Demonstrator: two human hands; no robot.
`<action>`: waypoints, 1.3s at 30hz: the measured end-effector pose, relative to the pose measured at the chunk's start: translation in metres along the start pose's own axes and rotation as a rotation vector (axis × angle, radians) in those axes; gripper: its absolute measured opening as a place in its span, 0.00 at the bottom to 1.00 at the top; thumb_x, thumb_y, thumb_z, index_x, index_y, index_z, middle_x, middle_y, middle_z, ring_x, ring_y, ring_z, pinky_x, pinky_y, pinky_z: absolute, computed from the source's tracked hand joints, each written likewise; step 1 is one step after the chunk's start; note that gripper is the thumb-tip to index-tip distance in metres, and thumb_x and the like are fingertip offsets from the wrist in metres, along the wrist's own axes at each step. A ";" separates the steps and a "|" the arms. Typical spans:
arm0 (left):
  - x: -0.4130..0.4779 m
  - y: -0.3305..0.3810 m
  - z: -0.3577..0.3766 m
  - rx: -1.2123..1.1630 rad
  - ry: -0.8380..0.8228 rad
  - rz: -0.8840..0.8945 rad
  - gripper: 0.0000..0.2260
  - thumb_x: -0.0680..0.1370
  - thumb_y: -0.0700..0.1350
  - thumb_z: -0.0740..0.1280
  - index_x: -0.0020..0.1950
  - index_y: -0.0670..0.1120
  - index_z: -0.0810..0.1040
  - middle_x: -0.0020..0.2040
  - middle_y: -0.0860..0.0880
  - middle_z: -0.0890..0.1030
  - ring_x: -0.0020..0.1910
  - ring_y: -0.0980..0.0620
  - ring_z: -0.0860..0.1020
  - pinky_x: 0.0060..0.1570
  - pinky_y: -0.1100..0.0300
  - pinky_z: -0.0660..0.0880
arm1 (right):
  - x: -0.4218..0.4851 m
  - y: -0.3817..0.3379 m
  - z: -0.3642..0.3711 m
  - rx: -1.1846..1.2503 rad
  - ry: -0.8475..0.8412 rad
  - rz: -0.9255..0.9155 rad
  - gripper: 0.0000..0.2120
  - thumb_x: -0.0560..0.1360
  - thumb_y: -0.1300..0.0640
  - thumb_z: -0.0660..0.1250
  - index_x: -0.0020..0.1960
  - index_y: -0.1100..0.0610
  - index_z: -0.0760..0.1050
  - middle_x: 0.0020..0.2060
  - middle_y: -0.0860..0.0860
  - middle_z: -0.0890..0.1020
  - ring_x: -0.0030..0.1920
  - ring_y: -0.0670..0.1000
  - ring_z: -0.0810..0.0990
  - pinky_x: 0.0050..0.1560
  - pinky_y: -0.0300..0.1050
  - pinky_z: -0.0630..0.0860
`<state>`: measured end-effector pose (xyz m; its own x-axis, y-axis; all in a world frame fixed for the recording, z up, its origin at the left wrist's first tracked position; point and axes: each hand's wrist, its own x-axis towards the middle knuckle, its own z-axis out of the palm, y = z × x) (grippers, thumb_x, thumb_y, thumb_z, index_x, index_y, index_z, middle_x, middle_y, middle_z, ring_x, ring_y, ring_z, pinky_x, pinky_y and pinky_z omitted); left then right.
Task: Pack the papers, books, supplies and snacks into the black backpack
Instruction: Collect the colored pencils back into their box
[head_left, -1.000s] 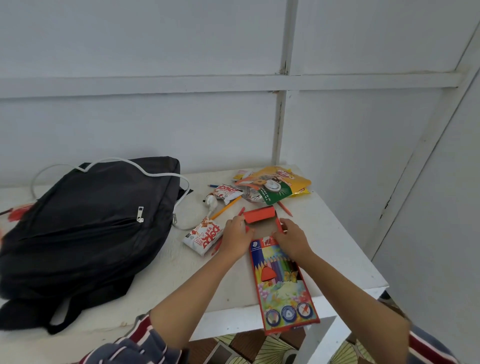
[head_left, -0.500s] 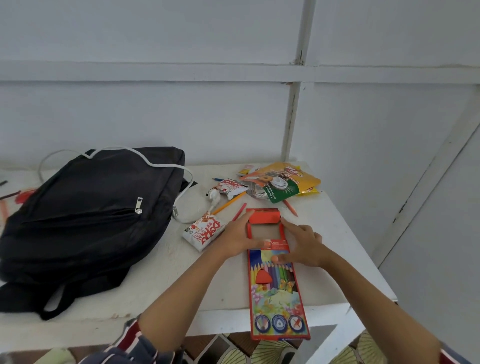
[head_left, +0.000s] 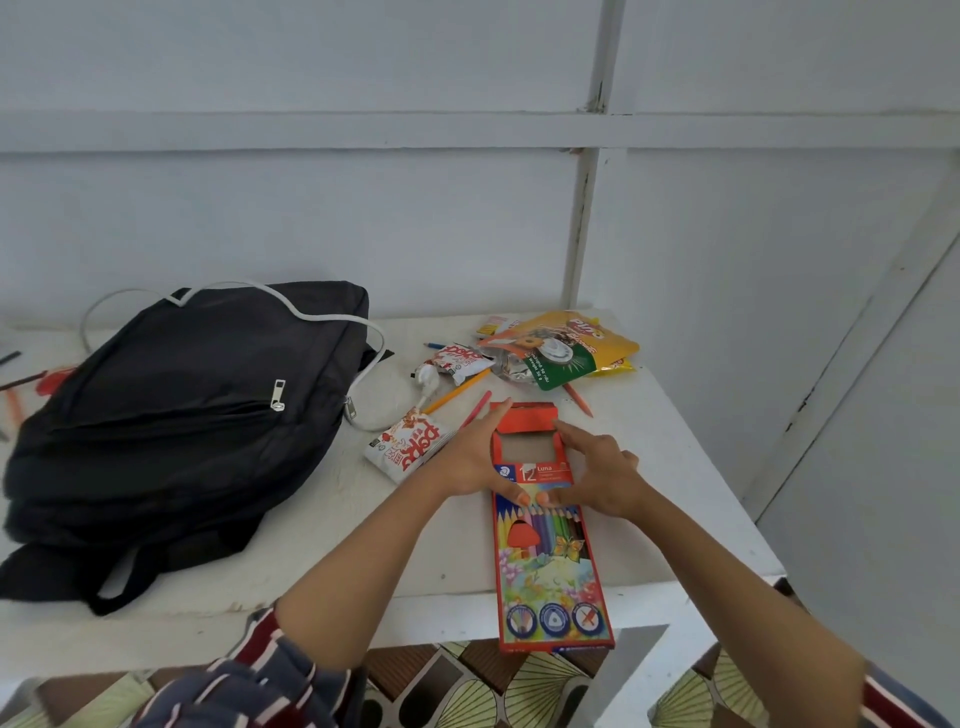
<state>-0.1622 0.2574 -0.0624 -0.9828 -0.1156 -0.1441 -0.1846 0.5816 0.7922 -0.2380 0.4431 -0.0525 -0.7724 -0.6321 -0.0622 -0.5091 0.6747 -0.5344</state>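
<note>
pencil box (head_left: 550, 571) at worktop (head_left: 675, 467) front edge, flap (head_left: 527, 418) open | left hand (head_left: 467, 457), right hand (head_left: 602, 478) spread, pressing box, gripping nothing | tuck flap squarely before backpack (head_left: 182, 415)

A white tabletop (head_left: 675, 467) carries a black backpack (head_left: 182, 415) lying flat on its left half. A pencil box (head_left: 550, 571) lies at the near right, its near end overhanging the edge. Left of the box lies a red-and-white snack packet (head_left: 410, 441). At the far right are a yellow snack bag (head_left: 587, 338), a smaller packet (head_left: 460, 358) and loose pencils (head_left: 457, 397). A white cable (head_left: 374, 364) curls beside the backpack.
</note>
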 end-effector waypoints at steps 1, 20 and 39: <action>0.002 -0.005 0.001 -0.004 0.011 0.007 0.65 0.47 0.62 0.81 0.76 0.59 0.48 0.77 0.53 0.53 0.74 0.50 0.60 0.65 0.46 0.70 | 0.000 0.000 0.000 0.005 0.006 -0.002 0.47 0.64 0.44 0.76 0.75 0.44 0.52 0.68 0.48 0.70 0.70 0.53 0.61 0.63 0.50 0.55; -0.009 0.009 0.002 0.110 0.072 0.002 0.52 0.61 0.47 0.81 0.77 0.48 0.53 0.75 0.49 0.61 0.72 0.50 0.63 0.68 0.53 0.66 | -0.011 -0.007 0.002 -0.020 0.116 -0.033 0.43 0.68 0.48 0.74 0.75 0.47 0.54 0.66 0.48 0.74 0.68 0.51 0.67 0.61 0.49 0.55; -0.007 0.014 -0.007 0.202 0.050 0.049 0.37 0.63 0.53 0.79 0.69 0.49 0.69 0.64 0.50 0.76 0.61 0.51 0.74 0.60 0.53 0.73 | -0.007 -0.018 -0.010 -0.148 0.052 -0.026 0.37 0.67 0.45 0.73 0.72 0.46 0.61 0.61 0.48 0.77 0.65 0.50 0.71 0.60 0.48 0.56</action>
<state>-0.1583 0.2611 -0.0464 -0.9900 -0.1198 -0.0744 -0.1389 0.7366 0.6619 -0.2269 0.4392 -0.0335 -0.7752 -0.6317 -0.0042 -0.5762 0.7097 -0.4054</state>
